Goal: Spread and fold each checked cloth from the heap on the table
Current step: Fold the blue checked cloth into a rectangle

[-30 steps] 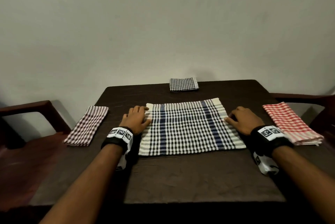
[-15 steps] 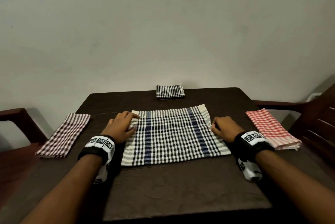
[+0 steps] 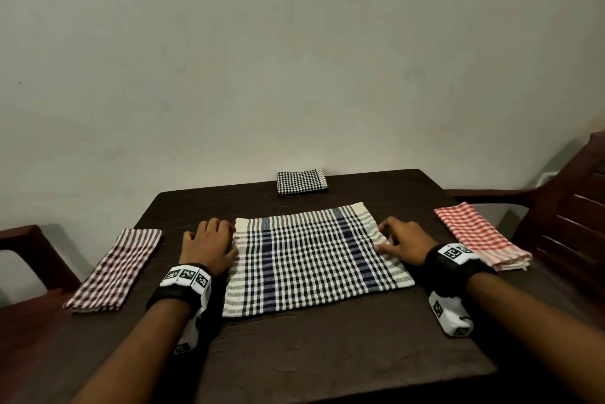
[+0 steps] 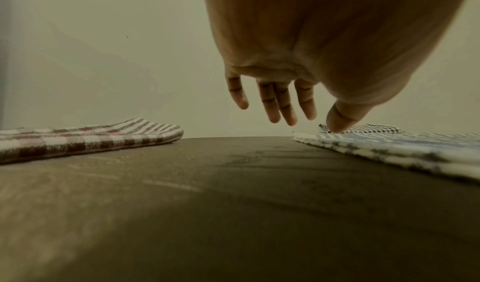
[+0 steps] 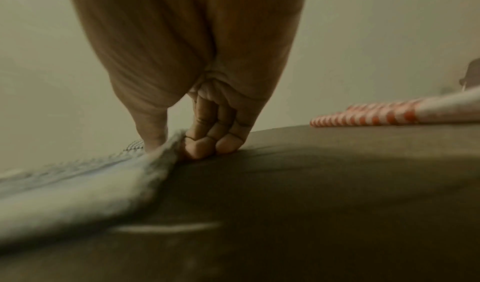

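A blue-and-black checked cloth [image 3: 314, 256] lies spread flat in the middle of the dark table [image 3: 327, 354]. My left hand [image 3: 226, 230] is at its far left edge. In the left wrist view the fingers [image 4: 283, 110] hang straight above the table and only the thumb touches the cloth [image 4: 402, 149]. My right hand [image 3: 384, 236] is at the right edge. The right wrist view shows my right hand [image 5: 176, 144] pinching the lifted cloth [image 5: 78, 183] edge, thumb on top and curled fingers [image 5: 200, 149] beneath.
A folded brown checked cloth [image 3: 114, 269] lies at the table's left edge. A folded red checked cloth [image 3: 481, 240] lies at the right edge, and a small black-and-white one [image 3: 301, 181] by the wall. Wooden chairs [image 3: 563, 217] stand on both sides.
Both hands stay at the cloth's side edges. My head view has swung, so the table sits lower in the frame than a second ago.
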